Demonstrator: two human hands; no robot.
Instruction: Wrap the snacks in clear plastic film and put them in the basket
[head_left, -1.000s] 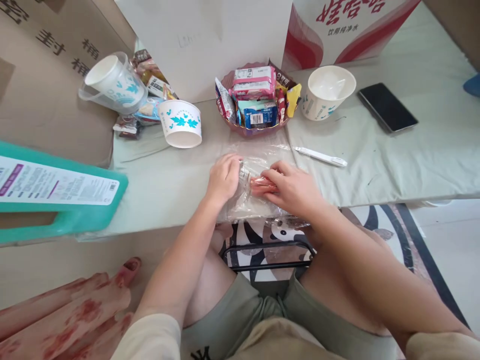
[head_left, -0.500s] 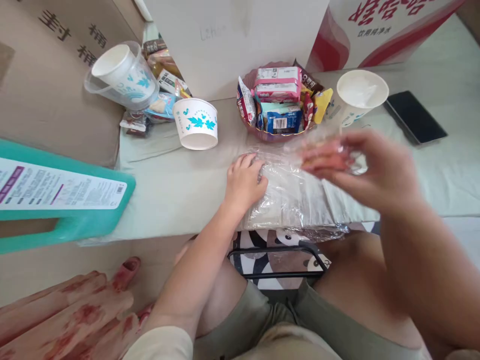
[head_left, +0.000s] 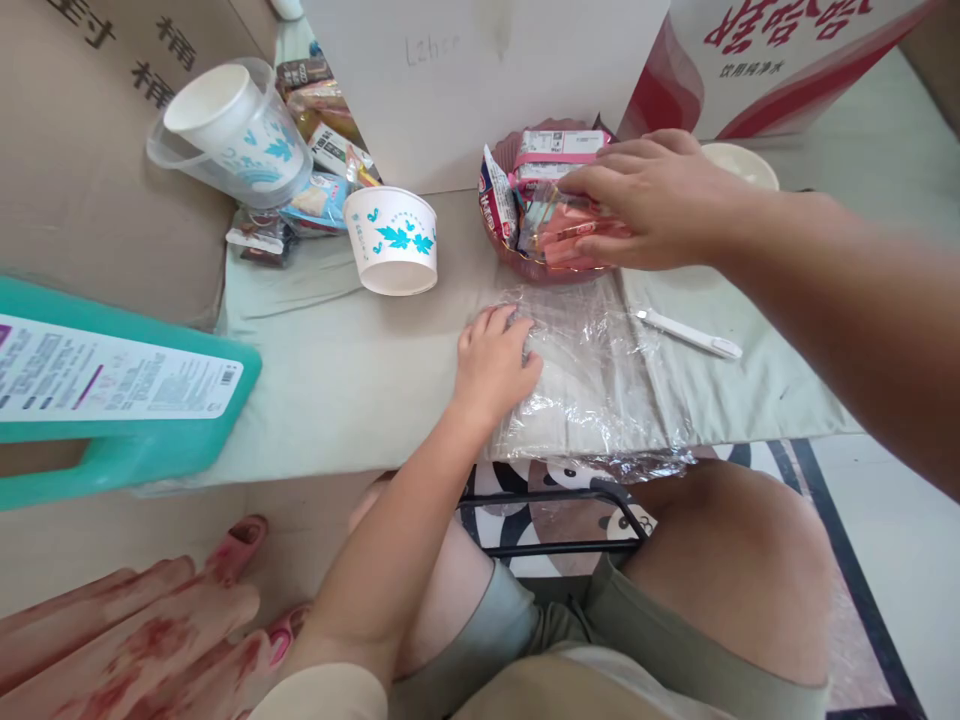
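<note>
My left hand rests on the table with bent fingers gripping the left edge of a clear plastic sheet, which lies crumpled and hangs over the front edge. Above the pink glass bowl, my right hand has its thumb and fingers around a clear-wrapped packet of orange-pink snacks. That packet lies over other wrapped snacks in the bowl, among them a pink-and-white pack and a red-and-white packet. Part of the bowl is hidden behind my right hand.
A slim white tool lies right of the plastic. Left of the bowl stands a paper cup; stacked cups and snack packets are farther left. Another cup is partly covered by my right arm. A green jug stands left.
My right hand has carried the snack packet up and left, from above the plastic to the bowl. The white tool now shows. My left hand stays on the plastic.
</note>
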